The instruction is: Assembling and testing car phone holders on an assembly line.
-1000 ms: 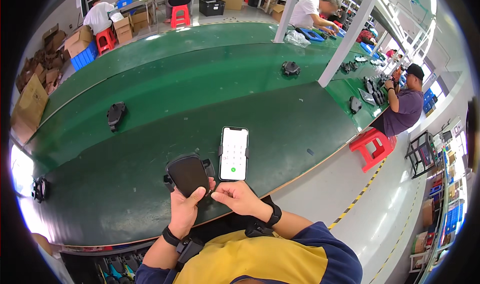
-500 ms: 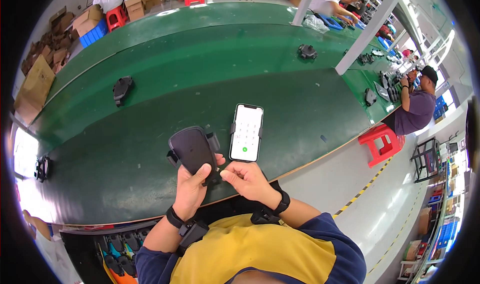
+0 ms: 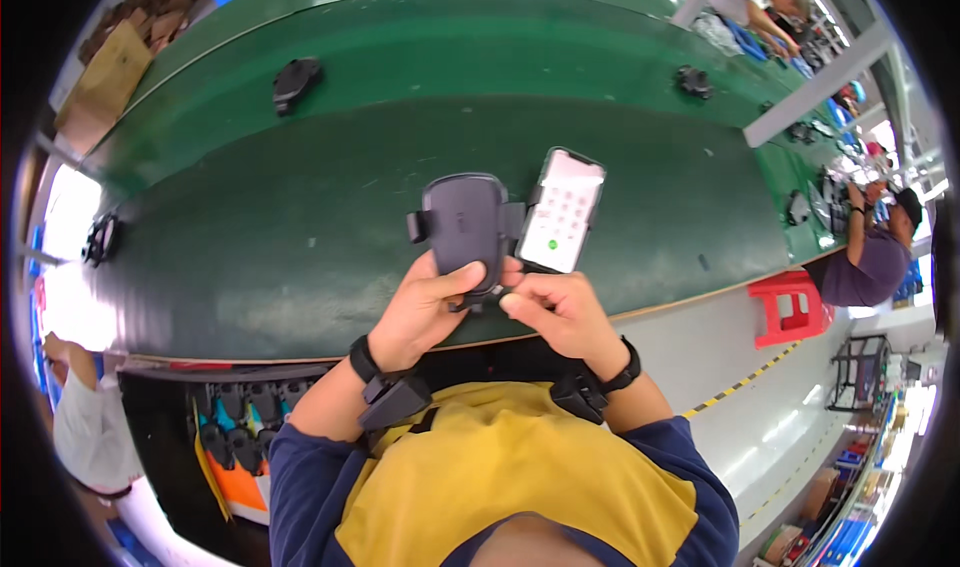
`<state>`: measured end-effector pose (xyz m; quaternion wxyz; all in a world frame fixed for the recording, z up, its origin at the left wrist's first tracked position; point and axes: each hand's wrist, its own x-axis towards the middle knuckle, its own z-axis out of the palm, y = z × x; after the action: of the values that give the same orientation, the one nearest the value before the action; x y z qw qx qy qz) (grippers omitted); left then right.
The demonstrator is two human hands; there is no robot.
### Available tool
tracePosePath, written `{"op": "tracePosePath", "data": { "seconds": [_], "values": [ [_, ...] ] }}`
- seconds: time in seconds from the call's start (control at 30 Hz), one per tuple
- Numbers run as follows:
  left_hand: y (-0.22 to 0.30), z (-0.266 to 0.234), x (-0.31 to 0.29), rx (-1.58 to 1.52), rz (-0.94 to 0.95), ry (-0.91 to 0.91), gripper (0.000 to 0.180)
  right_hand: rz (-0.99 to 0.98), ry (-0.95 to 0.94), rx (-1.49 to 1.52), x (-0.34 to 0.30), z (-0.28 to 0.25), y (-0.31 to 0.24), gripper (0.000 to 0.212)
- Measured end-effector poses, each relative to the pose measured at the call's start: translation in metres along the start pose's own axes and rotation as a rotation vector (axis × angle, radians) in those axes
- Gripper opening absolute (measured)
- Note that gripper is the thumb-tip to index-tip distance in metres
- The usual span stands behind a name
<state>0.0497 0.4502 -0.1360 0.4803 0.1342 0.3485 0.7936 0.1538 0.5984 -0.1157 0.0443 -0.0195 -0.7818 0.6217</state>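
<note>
A black phone holder (image 3: 465, 217) with side clamp arms is gripped in my left hand (image 3: 412, 312), thumb across its lower face and fingers behind it. Close against its lower right edge, my right hand (image 3: 568, 312) has thumb and forefinger pinched together. A small pale bit shows at that pinch, too small to name. Just right of the holder lies a smartphone (image 3: 562, 212), its lit screen showing a keypad, with dark clamp pieces at its sides.
The green worktable (image 3: 250, 237) carries more black holders, one at the far left (image 3: 296, 84) and one at the far right (image 3: 692, 82). Coloured trays of holders (image 3: 240, 432) sit below the front edge. A co-worker (image 3: 868, 262) is at the right, by a red stool (image 3: 788, 307).
My view has shifted, so the table and phone appear displaced and tilted. The holder now stands more upright in the picture and closer to the phone. Both hands keep their grips.
</note>
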Motion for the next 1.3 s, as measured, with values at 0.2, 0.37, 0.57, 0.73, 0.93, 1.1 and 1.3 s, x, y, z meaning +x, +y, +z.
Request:
{"op": "tracePosePath", "data": {
  "seconds": [0.2, 0.37, 0.57, 0.73, 0.93, 1.1, 1.3],
  "values": [
    [0.0, 0.009, -0.002, -0.138, 0.012, 0.1, 0.034, -0.011, 0.164, 0.036, 0.001, 0.013, 0.007, 0.02],
    [-0.009, -0.001, -0.004, -0.31, -0.031, 0.227, 0.033, 0.023, 0.134, -0.012, 0.001, 0.01, 0.004, 0.02],
    [-0.011, -0.022, 0.0, -0.384, -0.005, 0.242, 0.031, 0.048, 0.018, -0.008, 0.001, 0.01, -0.002, 0.021],
    [-0.006, -0.01, -0.001, -0.404, 0.005, 0.269, 0.031, -0.012, 0.092, 0.004, 0.006, 0.012, -0.001, 0.021],
    [-0.007, -0.008, -0.003, -0.303, 0.002, 0.291, 0.032, -0.066, 0.159, -0.02, 0.008, 0.015, -0.005, 0.021],
    [-0.01, -0.008, -0.001, -0.262, 0.017, 0.33, 0.033, -0.083, 0.159, -0.041, 0.007, 0.016, -0.006, 0.02],
    [-0.012, -0.001, 0.0, -0.092, 0.061, 0.266, 0.036, -0.11, 0.135, -0.089, 0.005, 0.01, -0.005, 0.02]
  ]
}}
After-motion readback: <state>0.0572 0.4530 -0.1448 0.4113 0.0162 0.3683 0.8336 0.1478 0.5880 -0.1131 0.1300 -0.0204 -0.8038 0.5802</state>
